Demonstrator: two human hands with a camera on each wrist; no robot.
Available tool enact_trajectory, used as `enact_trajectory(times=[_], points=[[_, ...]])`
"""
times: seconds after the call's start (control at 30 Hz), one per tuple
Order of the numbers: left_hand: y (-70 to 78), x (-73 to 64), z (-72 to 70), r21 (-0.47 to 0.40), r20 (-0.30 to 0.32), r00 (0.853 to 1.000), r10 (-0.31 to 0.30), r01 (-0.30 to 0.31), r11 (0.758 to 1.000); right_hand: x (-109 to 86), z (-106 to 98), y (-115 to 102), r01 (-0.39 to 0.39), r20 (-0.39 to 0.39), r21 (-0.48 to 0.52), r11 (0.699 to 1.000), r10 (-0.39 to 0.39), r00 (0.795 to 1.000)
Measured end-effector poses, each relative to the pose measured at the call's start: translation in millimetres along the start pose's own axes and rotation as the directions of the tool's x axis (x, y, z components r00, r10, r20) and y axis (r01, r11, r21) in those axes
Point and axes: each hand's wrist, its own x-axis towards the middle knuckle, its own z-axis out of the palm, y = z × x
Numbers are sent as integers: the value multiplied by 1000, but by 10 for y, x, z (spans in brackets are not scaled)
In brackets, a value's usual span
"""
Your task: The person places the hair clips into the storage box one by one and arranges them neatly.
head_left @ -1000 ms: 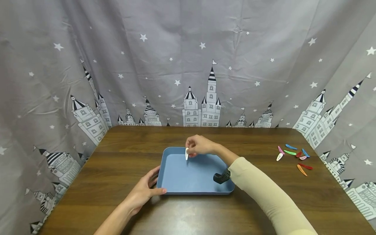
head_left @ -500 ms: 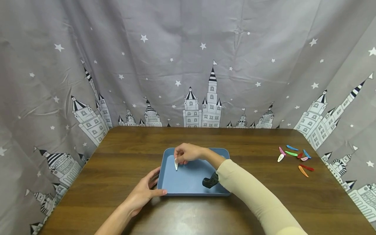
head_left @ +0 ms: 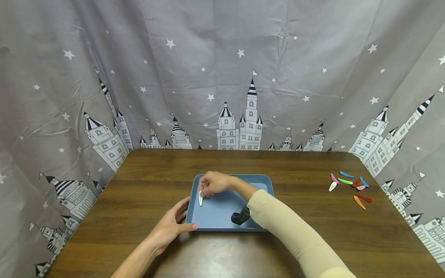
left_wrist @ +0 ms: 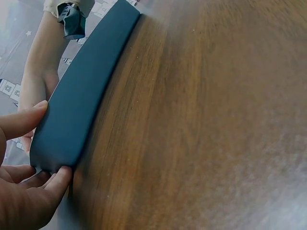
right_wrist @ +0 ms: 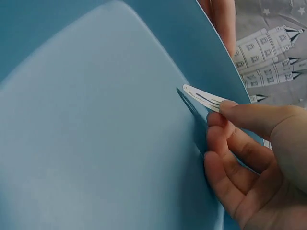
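Note:
My right hand (head_left: 216, 182) pinches a white snap hair clip (head_left: 200, 199) between thumb and fingers, over the left part of a blue rectangular tray (head_left: 217, 216). In the right wrist view, the hair clip (right_wrist: 202, 97) points away from the fingertips, just above the tray floor, and casts a thin shadow on it. My left hand (head_left: 169, 227) holds the tray's near left corner, thumb on the front rim and fingers along the left side. The left wrist view shows those fingers against the tray's outer wall (left_wrist: 84, 96).
Several coloured hair clips lie on the right of the wooden table (head_left: 306, 185), among them a white clip (head_left: 332, 186), a green clip (head_left: 345, 181) and an orange clip (head_left: 359, 202). A grey castle-print curtain (head_left: 271, 58) hangs behind. A black wrist device (head_left: 240, 215) hangs over the tray.
My right hand has moved left and slightly toward me with the white hair clip, from the tray's far edge to over its left part. The left hand stays on the corner.

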Motion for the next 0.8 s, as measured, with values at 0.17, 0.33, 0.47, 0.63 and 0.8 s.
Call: enact_trajectory(times=[0.17, 0.33, 0.47, 0.63, 0.8], points=[[6, -9, -13, 4, 19, 1000, -2, 2, 1000, 36, 45, -33, -4, -13, -66, 998, 3, 1000], [-1, -4, -10, 5, 13, 1000, -7, 7, 1000, 52, 82, -43, -4, -50, -134, 991, -3, 999], [-10, -5, -6, -6, 13, 1000, -4, 4, 1000, 60, 112, -55, -5, -77, -167, 986, -8, 997], [-17, -11, -7, -10, 17, 1000, -3, 4, 1000, 68, 151, -68, -20, -110, -197, 980, -2, 994], [-17, -17, -8, -13, 19, 1000, -1, 2, 1000, 80, 168, -59, -29, -115, -211, 977, 5, 993]])
